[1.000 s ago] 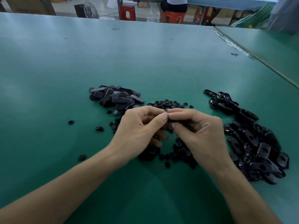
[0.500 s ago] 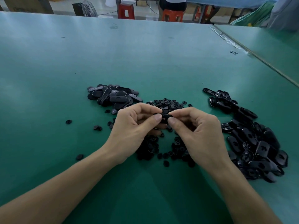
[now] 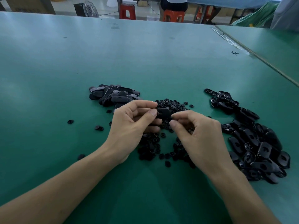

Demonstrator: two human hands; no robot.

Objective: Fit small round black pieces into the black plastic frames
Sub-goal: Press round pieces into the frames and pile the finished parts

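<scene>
Your left hand (image 3: 134, 125) pinches 1 black plastic frame (image 3: 163, 113) by its 9 o'clock end, thumb and forefinger closed narrowly on it, the other fingers curled beneath. Your right hand (image 3: 202, 136) meets the frame's 3 o'clock end with fingers curled; the forefinger tip touches that end and the thumb sits just under it with a narrow gap between them. Whether this hand truly grips the frame, or hides a piece inside its curl, cannot be told. The frame is held above the green table (image 3: 145, 62), over a scatter of small round black pieces (image 3: 150, 146) that spreads from 12 o'clock to 6 o'clock of your hands. A heap of frames (image 3: 113, 96) lies at 10 o'clock of the held frame, near your left knuckles. A larger heap of frames (image 3: 258, 143) stretches along 3 o'clock, just beside your right wrist. 1 stray round piece (image 3: 70, 121) rests well apart at 9 o'clock.
</scene>
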